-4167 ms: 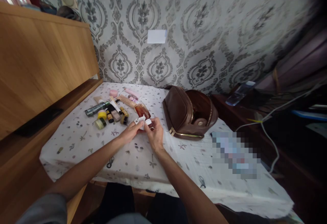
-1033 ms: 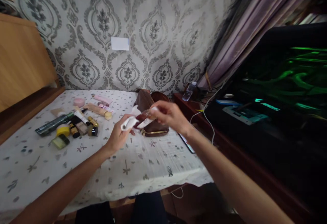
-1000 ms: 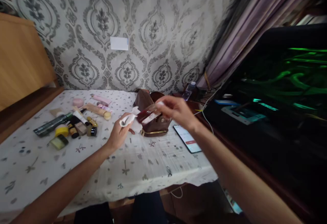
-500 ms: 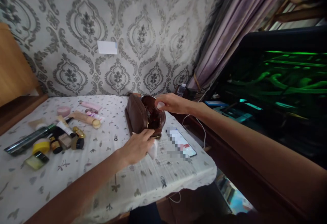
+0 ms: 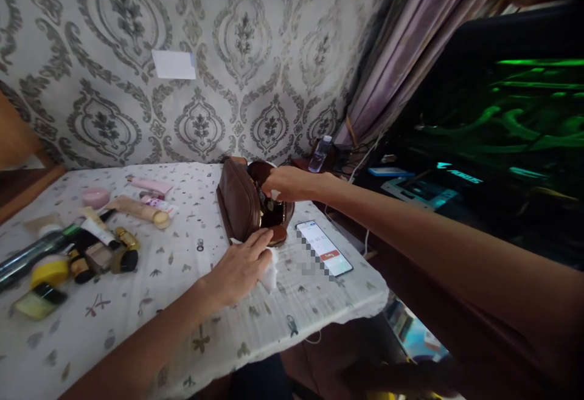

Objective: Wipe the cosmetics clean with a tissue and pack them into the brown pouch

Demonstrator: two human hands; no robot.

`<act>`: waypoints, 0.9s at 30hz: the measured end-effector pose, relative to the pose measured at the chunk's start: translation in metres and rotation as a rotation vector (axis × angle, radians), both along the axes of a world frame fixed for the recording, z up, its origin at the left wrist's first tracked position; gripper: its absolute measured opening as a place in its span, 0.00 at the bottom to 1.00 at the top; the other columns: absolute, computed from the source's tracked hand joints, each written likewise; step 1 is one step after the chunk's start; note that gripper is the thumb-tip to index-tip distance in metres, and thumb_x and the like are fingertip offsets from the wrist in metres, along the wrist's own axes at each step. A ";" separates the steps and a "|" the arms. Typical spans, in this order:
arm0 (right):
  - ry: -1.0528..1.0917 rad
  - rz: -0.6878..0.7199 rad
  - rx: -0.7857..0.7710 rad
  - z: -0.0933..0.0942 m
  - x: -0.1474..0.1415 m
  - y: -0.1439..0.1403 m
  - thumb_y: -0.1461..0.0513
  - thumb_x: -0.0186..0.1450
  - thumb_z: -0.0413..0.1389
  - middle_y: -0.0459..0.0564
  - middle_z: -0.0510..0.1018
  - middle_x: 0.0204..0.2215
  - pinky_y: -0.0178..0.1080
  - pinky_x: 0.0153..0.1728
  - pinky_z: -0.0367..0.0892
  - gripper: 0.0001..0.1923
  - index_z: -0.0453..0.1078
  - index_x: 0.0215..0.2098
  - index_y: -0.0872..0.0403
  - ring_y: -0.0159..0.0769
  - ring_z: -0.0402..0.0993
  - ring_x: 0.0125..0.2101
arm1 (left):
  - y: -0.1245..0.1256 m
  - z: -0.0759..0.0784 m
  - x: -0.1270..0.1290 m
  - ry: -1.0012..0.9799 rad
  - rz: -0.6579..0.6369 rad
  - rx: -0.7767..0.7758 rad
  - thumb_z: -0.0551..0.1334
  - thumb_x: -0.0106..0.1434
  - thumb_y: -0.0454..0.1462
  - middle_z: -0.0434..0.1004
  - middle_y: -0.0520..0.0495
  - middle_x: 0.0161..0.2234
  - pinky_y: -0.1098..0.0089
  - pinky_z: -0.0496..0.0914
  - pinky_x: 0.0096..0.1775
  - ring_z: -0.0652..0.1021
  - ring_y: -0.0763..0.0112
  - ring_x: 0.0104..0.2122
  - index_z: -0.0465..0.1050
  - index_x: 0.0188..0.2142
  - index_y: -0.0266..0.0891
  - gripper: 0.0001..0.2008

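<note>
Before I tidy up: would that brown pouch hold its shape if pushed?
The brown pouch probably flexes: it looks like soft leather. Its open mouth gapes where the right hand reaches in. The left hand at its base suggests it may slide.

pouch (image 5: pixel 239 205): brown | tablecloth (image 5: pixel 191 303): white, small-print | wallpaper (image 5: pixel 237 53): grey damask

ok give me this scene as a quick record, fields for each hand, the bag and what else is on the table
left hand: flat on the table, on a white tissue, fingertips at the bag's base
right hand: at the bag's open top, fingers in the opening
bag: brown pouch, unzipped, on the tablecloth
phone: screen lit, right of the pouch
cosmetics: tubes and small jars grouped at the left
</note>
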State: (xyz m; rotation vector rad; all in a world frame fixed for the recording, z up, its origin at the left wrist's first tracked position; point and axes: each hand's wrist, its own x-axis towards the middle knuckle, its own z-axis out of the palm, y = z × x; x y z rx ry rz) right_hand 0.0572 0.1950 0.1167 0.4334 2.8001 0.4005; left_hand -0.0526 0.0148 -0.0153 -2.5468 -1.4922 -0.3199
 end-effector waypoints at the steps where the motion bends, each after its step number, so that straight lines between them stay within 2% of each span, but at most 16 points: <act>1: -0.017 -0.010 0.010 -0.001 -0.001 -0.001 0.71 0.60 0.60 0.53 0.81 0.40 0.36 0.39 0.61 0.13 0.77 0.42 0.54 0.41 0.74 0.44 | 0.000 -0.001 0.000 -0.008 -0.003 0.002 0.54 0.59 0.21 0.59 0.33 0.66 0.60 0.79 0.42 0.62 0.50 0.66 0.68 0.41 0.35 0.14; 5: -0.070 -0.055 0.035 -0.002 -0.006 -0.005 0.70 0.60 0.59 0.54 0.82 0.40 0.37 0.38 0.61 0.13 0.78 0.42 0.54 0.42 0.75 0.43 | 0.002 -0.005 -0.001 -0.045 -0.032 0.018 0.55 0.60 0.23 0.59 0.32 0.65 0.59 0.79 0.43 0.62 0.49 0.65 0.68 0.41 0.35 0.12; 12: -0.104 -0.070 0.019 -0.010 -0.015 -0.003 0.70 0.59 0.59 0.54 0.82 0.39 0.36 0.33 0.59 0.13 0.79 0.41 0.55 0.42 0.76 0.42 | 0.002 -0.010 -0.001 -0.079 -0.023 0.017 0.53 0.56 0.20 0.58 0.32 0.66 0.56 0.79 0.44 0.62 0.48 0.65 0.69 0.40 0.35 0.16; 19: -0.037 0.012 -0.088 -0.028 -0.018 0.015 0.71 0.55 0.60 0.52 0.83 0.34 0.33 0.33 0.59 0.13 0.79 0.37 0.57 0.37 0.76 0.36 | -0.001 -0.005 -0.002 -0.115 -0.035 -0.005 0.52 0.55 0.19 0.58 0.32 0.66 0.55 0.79 0.45 0.61 0.47 0.66 0.69 0.38 0.34 0.17; 23: -0.015 0.000 -0.168 -0.023 -0.013 0.028 0.72 0.53 0.59 0.50 0.82 0.31 0.32 0.32 0.60 0.13 0.80 0.36 0.60 0.33 0.73 0.31 | 0.000 -0.006 -0.004 -0.126 -0.024 -0.019 0.52 0.57 0.19 0.58 0.32 0.66 0.57 0.79 0.46 0.61 0.48 0.66 0.69 0.37 0.34 0.16; 27: -0.010 -0.025 -0.190 -0.016 -0.009 0.030 0.73 0.52 0.59 0.50 0.82 0.32 0.32 0.33 0.60 0.14 0.79 0.37 0.61 0.32 0.72 0.31 | 0.003 -0.010 -0.007 -0.146 -0.046 -0.020 0.53 0.56 0.19 0.57 0.32 0.67 0.55 0.78 0.48 0.60 0.47 0.67 0.69 0.37 0.34 0.15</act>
